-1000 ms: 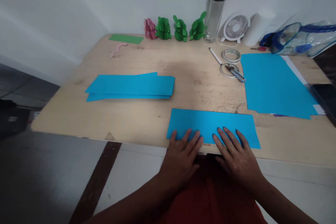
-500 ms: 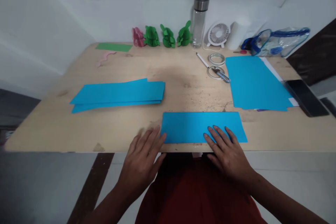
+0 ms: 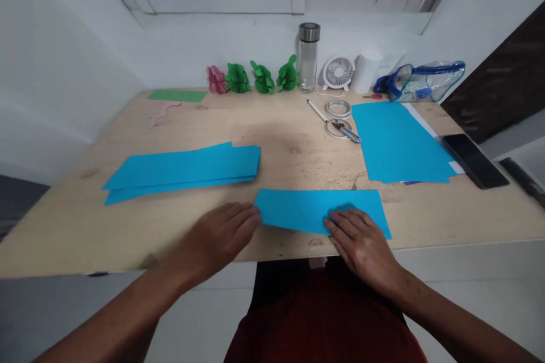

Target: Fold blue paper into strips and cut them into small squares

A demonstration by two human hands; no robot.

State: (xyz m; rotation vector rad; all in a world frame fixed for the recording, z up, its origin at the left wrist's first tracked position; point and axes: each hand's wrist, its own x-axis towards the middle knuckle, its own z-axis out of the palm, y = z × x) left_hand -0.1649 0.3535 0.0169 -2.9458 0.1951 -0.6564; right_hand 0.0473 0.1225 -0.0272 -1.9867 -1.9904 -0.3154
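A blue paper strip (image 3: 298, 207) lies near the table's front edge, its front left edge slightly raised with a shadow beneath. My left hand (image 3: 227, 229) has its fingers pressed together at the strip's left end, pinching it; the thumb is hidden. Across the strip's front right part, my right hand (image 3: 360, 238) has its fingers bent and close together on the paper, gripping it at the front edge. Several more blue strips (image 3: 183, 167) lie loosely stacked to the left. At the right is a larger stack of blue sheets (image 3: 402, 142).
A phone (image 3: 474, 160) lies at the right. Behind the strip are a cutter (image 3: 347, 131), tape roll (image 3: 338, 108) and white pen (image 3: 316, 109). Along the wall stand green paper figures (image 3: 263, 77), a glass bottle (image 3: 307, 59), a fan (image 3: 338, 72) and a clear pouch (image 3: 430, 80).
My left hand has closed from spread fingers onto the strip's left end. My right hand's fingers have drawn together. The strip's front left edge has risen slightly, and the camera view has shifted.
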